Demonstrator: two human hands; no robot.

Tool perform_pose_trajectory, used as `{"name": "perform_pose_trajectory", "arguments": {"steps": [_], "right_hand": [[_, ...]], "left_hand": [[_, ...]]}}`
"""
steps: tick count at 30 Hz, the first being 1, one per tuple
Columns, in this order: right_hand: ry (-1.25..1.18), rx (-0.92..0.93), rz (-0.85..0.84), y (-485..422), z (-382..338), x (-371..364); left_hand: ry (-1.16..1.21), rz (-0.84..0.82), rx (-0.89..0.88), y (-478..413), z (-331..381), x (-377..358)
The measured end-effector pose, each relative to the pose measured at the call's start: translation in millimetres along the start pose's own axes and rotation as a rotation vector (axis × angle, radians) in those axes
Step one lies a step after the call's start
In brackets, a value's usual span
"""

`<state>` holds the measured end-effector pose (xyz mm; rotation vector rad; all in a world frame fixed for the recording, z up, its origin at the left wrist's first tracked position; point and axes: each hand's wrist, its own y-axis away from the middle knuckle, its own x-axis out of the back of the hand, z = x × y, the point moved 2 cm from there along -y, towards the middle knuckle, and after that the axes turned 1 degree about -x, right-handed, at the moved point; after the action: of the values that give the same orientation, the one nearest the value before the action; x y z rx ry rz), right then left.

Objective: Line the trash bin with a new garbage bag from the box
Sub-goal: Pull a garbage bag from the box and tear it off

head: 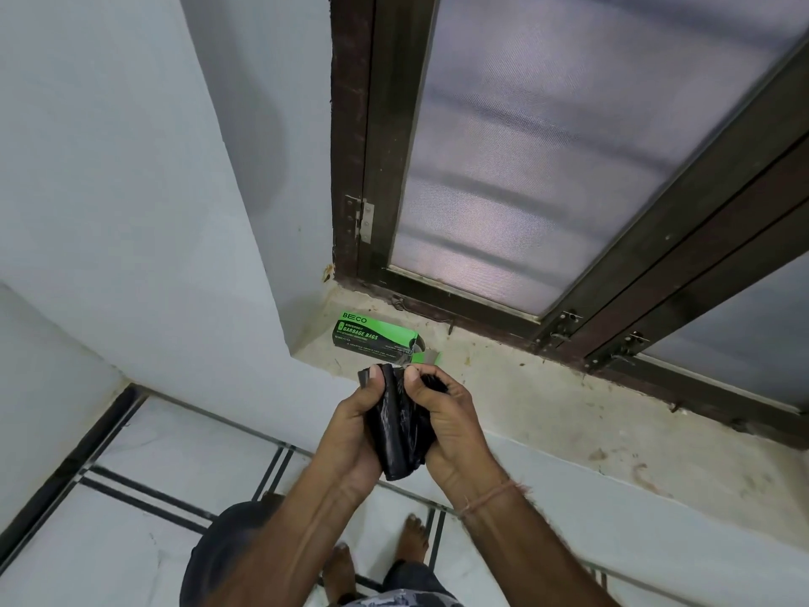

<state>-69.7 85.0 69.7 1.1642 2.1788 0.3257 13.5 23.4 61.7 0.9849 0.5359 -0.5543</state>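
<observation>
Garbage bag (pixel 396 424): black, thin glossy plastic, bunched into a crumpled folded bundle, held in the air between both hands in front of the window sill, above the floor. Its lower end hangs free below the palms; its upper end shows between the two thumbs.

Left hand (pixel 350 424): fingers closed round the left side of the bundle, thumb pressed on the top edge. Grip is clamped on the bag.

Right hand (pixel 446 420): fingers curled into the right side of the bundle, thumb tip on the plastic just beside the left thumb. Also clamped on the bag. A thin reddish thread is tied round the right wrist.

Green and black cardboard garbage-bag box (pixel 374 337): lies on its side on the pale, stained stone window sill (pixel 569 400), in the corner by the wall, just beyond the hands. Printed "BECO" and "GARBAGE BAGS". Its right end is open, flap turned out; something rolled shows in the opening, too small to tell what.

Dark brown wooden window frame (pixel 376 168) with mesh-screened panes stands behind the sill; metal hinge on the left post, small latches on the lower rail.

Dark round trash bin (pixel 219 558): at the bottom of the view, on the white tiled floor, partly hidden by the left forearm. Bare feet stand just to its right.
</observation>
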Motion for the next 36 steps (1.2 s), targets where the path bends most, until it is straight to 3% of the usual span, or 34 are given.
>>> {"name": "perform_pose_trajectory", "arguments": {"steps": [8, 19, 26, 30, 36], "right_hand": [[-0.151, -0.007, 0.080, -4, -9, 3], [-0.248, -0.070, 0.018, -8, -7, 18], [0.030, -0.044, -0.135, -5, -14, 28], [0.157, 0.040, -0.116, -13, -34, 48], [0.565, 0.087, -0.243, -4, -25, 39]], "left_hand": [[0.099, 0.046, -0.089, -1, 9, -1], [-0.004, -0.045, -0.295, -12, 18, 5], [-0.152, -0.029, -0.368, -20, 23, 17], [-0.133, 0.072, -0.400, -26, 44, 37], [0.000, -0.028, -0.264, -26, 22, 16]]}}
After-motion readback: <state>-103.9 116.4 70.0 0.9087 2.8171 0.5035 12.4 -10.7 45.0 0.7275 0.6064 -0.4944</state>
